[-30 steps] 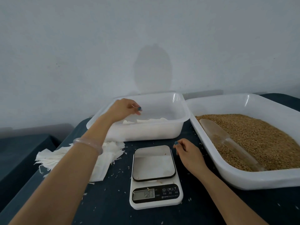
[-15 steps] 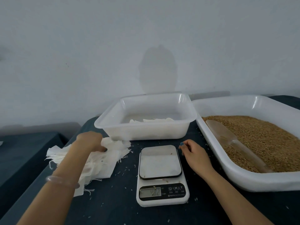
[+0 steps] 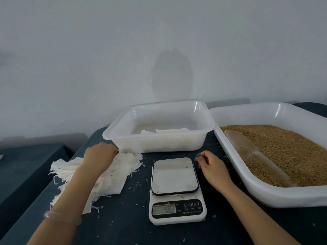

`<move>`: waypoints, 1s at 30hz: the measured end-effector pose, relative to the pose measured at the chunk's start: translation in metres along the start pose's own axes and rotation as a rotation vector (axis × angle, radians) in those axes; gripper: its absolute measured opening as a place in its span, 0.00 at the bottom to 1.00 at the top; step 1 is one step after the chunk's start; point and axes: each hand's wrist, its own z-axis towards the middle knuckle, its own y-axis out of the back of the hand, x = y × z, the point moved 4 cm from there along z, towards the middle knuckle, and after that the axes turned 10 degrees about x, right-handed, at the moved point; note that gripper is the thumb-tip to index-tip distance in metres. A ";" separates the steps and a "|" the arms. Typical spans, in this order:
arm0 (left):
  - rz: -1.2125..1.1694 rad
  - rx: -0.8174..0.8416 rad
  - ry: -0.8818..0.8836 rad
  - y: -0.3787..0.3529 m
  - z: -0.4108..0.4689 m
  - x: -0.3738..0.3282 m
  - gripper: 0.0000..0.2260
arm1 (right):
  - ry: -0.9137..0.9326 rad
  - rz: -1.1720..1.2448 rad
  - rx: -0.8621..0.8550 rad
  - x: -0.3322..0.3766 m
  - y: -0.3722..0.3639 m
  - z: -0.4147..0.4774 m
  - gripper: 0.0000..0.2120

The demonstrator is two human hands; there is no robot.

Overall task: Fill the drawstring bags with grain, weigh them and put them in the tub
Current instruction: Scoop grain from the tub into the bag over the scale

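Note:
A pile of empty white drawstring bags point(image 3: 122, 175) lies on the dark table, left of the scale. My left hand point(image 3: 99, 156) lies on top of the pile, fingers curled onto the top bag near its far edge. The white kitchen scale point(image 3: 174, 175) stands in the middle with a bare plate and a lit display. My right hand point(image 3: 213, 167) rests on the table just right of the scale, loosely curled and holding nothing. Behind the scale, the clear tub point(image 3: 159, 143) holds a few white bags point(image 3: 166, 130). A big white tray point(image 3: 265, 194) at the right holds brown grain point(image 3: 286, 147) and a clear scoop point(image 3: 247, 151).
Loose grains are scattered on the dark tablecloth point(image 3: 127, 218) around the scale. A pale wall rises right behind the tub and tray. At the left a lower dark surface point(image 3: 26, 165) adjoins the table's edge.
My left hand has come back from over the tub and dropped onto the pile of empty bags. My right hand has stayed beside the scale.

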 end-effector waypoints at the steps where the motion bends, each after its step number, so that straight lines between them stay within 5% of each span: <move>1: 0.013 -0.065 0.015 0.008 -0.005 -0.003 0.11 | 0.000 0.003 -0.001 0.000 0.000 0.000 0.07; 5: -0.079 -0.252 0.004 0.040 -0.028 -0.024 0.14 | -0.001 0.021 -0.017 -0.001 0.001 0.000 0.07; 7: -0.411 -0.252 -0.078 0.050 -0.037 -0.039 0.17 | 0.022 0.057 -0.032 0.001 0.002 -0.002 0.07; 10: -1.109 -0.003 -0.361 0.054 -0.044 -0.073 0.18 | 0.094 0.155 -0.037 0.010 0.005 -0.003 0.04; 12: -1.337 0.165 -0.532 0.051 -0.051 -0.100 0.13 | 0.162 0.259 -0.004 0.020 0.006 -0.006 0.05; 15: -1.407 0.265 -0.579 0.036 -0.051 -0.131 0.08 | 0.270 0.433 0.069 0.034 0.007 -0.015 0.15; 19: -1.302 0.249 -0.537 0.019 -0.050 -0.143 0.20 | 0.314 0.601 0.163 0.039 0.006 -0.017 0.13; 24: -1.370 0.201 -0.534 0.014 -0.054 -0.136 0.06 | 0.313 0.421 0.144 0.036 0.003 -0.013 0.11; 30: -1.452 0.096 -0.520 0.016 -0.058 -0.133 0.06 | 0.346 0.394 -0.003 0.032 0.010 -0.011 0.12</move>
